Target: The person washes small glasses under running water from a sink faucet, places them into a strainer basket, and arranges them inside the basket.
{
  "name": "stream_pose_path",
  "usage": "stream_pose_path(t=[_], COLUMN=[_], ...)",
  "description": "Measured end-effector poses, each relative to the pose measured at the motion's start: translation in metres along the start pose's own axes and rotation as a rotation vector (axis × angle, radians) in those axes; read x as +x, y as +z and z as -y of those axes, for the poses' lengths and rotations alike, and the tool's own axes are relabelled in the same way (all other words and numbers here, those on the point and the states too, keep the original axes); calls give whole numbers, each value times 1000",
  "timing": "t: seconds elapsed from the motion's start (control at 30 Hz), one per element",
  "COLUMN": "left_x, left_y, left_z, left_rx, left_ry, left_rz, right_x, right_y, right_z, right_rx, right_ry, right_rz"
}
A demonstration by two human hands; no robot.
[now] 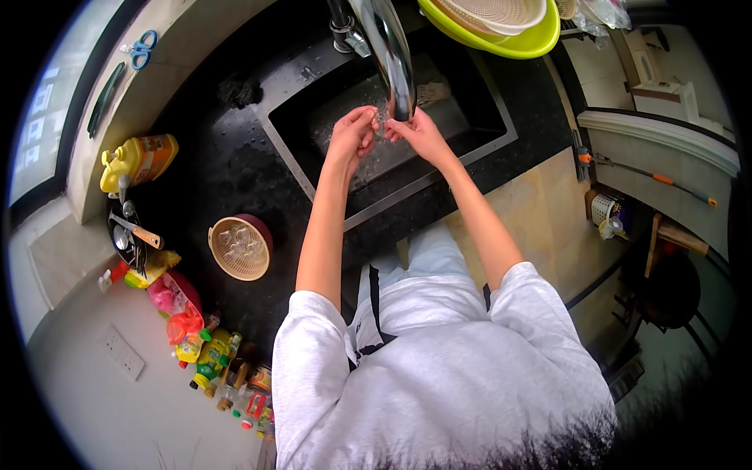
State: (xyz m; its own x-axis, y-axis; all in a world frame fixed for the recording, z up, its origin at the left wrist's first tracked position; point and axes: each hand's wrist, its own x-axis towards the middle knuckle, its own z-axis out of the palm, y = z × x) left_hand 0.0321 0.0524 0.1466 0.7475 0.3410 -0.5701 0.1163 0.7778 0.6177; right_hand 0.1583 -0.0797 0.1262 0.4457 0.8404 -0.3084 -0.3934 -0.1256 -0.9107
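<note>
Both of my hands are over the dark sink (464, 153), just under the chrome faucet (384, 47). My left hand (354, 138) has its fingers curled together; whatever they may hold is too small or see-through to make out. A short gap away, my right hand (425, 138) is pinched closed beside the faucet's end, and the spout partly covers its fingertips. Water drops and splashes show around the hands and on the basin floor. A light woven-looking item (433, 92) lies in the far part of the sink.
On the black counter (188, 227) to the left stands a beige strainer basket (222, 265) with several clear items inside. A yellow bottle (141, 163), a knife (143, 234) and many condiment bottles (211, 359) line the wall. A lime-green basin (509, 45) sits behind the sink at right.
</note>
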Motion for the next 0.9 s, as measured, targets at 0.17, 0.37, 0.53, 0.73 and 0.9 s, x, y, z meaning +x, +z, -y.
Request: stream_pose_path(t=[0.17, 0.37, 0.53, 0.73, 0.9], left_x=[-19, 4, -8, -14, -21], left_y=[6, -13, 0, -10, -16], left_z=[6, 24, 17, 3, -5], left_rx=[412, 689, 1304, 1559, 1630], left_ry=[54, 283, 559, 653, 598], left_rz=[-64, 165, -66, -94, 4], right_x=[-1, 10, 26, 4, 18], right_y=[5, 9, 8, 4, -3], right_z=[26, 0, -5, 35, 55], right_rx=[-404, -473, -472, -71, -620], right_ry=[-76, -195, -15, 169, -12], right_rz=[-24, -127, -102, 124, 167])
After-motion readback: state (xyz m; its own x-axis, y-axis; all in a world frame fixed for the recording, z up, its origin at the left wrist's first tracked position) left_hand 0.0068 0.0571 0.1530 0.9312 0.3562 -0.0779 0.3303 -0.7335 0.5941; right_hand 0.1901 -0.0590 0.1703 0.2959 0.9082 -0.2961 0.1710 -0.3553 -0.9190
